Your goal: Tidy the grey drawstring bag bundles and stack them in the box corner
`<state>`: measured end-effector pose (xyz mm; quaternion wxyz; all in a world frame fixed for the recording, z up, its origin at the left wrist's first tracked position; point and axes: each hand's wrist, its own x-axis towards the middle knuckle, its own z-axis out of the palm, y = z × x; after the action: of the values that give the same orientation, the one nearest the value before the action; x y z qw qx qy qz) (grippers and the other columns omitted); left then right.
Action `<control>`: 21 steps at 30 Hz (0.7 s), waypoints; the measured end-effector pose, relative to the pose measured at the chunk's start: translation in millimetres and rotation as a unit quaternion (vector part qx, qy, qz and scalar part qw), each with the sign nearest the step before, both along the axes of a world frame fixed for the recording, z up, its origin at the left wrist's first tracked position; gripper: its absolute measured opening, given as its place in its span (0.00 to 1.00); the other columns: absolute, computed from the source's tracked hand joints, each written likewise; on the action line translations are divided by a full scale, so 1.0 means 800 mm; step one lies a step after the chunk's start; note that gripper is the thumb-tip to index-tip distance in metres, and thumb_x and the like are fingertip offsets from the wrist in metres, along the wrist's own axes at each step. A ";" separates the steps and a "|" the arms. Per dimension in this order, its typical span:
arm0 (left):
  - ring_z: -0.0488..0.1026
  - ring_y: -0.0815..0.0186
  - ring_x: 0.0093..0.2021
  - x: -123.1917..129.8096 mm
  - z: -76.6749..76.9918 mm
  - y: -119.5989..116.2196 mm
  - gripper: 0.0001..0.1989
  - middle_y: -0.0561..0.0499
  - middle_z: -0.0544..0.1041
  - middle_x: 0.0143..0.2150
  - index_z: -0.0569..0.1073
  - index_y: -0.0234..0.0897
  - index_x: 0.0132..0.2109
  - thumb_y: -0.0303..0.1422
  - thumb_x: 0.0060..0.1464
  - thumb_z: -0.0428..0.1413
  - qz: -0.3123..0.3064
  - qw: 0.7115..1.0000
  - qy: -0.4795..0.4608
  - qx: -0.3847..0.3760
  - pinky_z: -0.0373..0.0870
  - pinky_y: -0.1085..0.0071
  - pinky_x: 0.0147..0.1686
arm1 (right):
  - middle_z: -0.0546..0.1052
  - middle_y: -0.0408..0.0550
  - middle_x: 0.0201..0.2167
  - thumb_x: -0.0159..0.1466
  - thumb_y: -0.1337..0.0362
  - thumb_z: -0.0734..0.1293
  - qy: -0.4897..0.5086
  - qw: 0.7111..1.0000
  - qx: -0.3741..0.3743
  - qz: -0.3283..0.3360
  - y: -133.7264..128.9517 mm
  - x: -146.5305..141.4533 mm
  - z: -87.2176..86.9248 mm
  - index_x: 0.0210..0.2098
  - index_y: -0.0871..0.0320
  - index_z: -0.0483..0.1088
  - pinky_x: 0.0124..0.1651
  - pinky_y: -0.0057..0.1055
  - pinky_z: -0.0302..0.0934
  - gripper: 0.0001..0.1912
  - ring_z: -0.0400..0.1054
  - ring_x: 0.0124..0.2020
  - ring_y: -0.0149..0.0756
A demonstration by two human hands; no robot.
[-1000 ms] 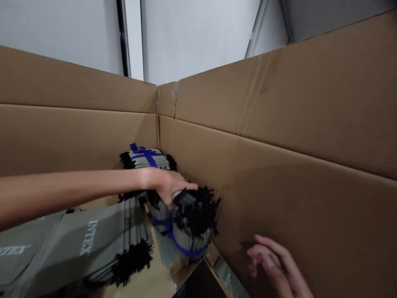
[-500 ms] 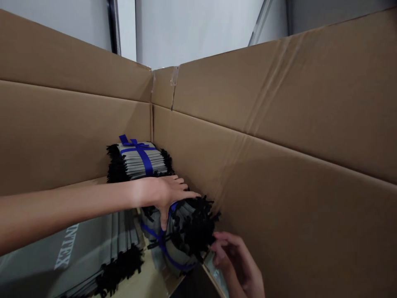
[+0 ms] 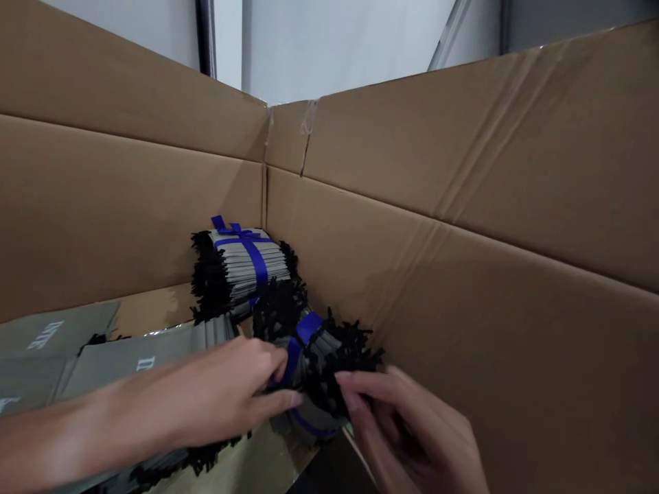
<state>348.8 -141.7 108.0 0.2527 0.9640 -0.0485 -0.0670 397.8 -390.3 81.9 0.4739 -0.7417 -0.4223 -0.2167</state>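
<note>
In the box corner, a bundle of grey fabric pouches [image 3: 327, 343] with black cord ends leans against the right wall, tied with blue ribbon [image 3: 309, 328]. My left hand [image 3: 252, 381] reaches over from the left, its fingers curled onto the bundle's near side by the ribbon and its thumb stretched below them. My right hand [image 3: 406, 425] is at the bundle's right end, thumb and forefinger tips pinched close together against the black cords [image 3: 355, 353]. Whatever lies between those tips is too small to make out.
Behind stands another ribbon-tied bundle [image 3: 247, 261] in the corner. Stacks of grey pouches with white lettering [image 3: 144, 357] lie to the left. Tall cardboard walls [image 3: 463, 295] rise on the left and right. A dark gap [image 3: 329, 473] shows at the bottom.
My left hand has drawn back from the top of the bundle to its near side, its fingers now curled. My right hand still pinches at the cord ends. The view has shifted slightly.
</note>
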 end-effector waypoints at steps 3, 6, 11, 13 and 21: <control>0.82 0.53 0.39 -0.004 -0.029 -0.003 0.17 0.44 0.84 0.39 0.78 0.42 0.41 0.48 0.69 0.54 -0.025 1.000 0.004 -0.014 0.67 0.64 0.35 | 0.78 0.44 0.35 0.74 0.69 0.67 0.044 0.989 -0.093 0.106 0.024 0.014 0.027 0.48 0.50 0.79 0.33 0.27 0.67 0.10 0.73 0.32 0.33; 0.79 0.57 0.37 0.000 -0.038 -0.001 0.16 0.47 0.82 0.36 0.73 0.42 0.36 0.42 0.70 0.49 -0.037 0.998 0.015 -0.044 0.68 0.66 0.36 | 0.80 0.46 0.43 0.73 0.72 0.65 0.085 0.973 -0.165 0.138 0.035 0.027 0.017 0.49 0.52 0.77 0.46 0.31 0.69 0.12 0.75 0.43 0.36; 0.70 0.65 0.28 0.011 -0.029 -0.002 0.16 0.55 0.72 0.28 0.70 0.41 0.33 0.44 0.67 0.49 0.007 0.975 0.079 -0.206 0.63 0.71 0.26 | 0.79 0.46 0.42 0.68 0.73 0.69 0.081 0.980 -0.154 0.092 0.029 0.039 -0.033 0.47 0.53 0.76 0.45 0.32 0.68 0.12 0.74 0.42 0.38; 0.67 0.66 0.26 0.018 -0.026 -0.005 0.14 0.56 0.69 0.27 0.70 0.41 0.32 0.42 0.64 0.52 0.022 0.961 0.082 -0.263 0.61 0.72 0.24 | 0.80 0.46 0.41 0.67 0.73 0.69 0.073 0.985 -0.131 0.084 0.025 0.039 -0.044 0.49 0.53 0.75 0.43 0.32 0.68 0.13 0.73 0.41 0.38; 0.65 0.68 0.25 0.045 -0.017 -0.019 0.11 0.57 0.68 0.26 0.69 0.41 0.31 0.41 0.60 0.53 0.022 0.946 0.071 -0.315 0.59 0.73 0.22 | 0.80 0.46 0.43 0.71 0.68 0.69 0.130 0.981 -0.128 0.071 0.023 0.037 -0.035 0.49 0.52 0.77 0.44 0.31 0.67 0.08 0.74 0.42 0.37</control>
<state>384.7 -157.0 94.2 0.5473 0.8290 -0.0280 -0.1116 427.7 -371.6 53.5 0.4402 -0.7864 -0.4324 -0.0284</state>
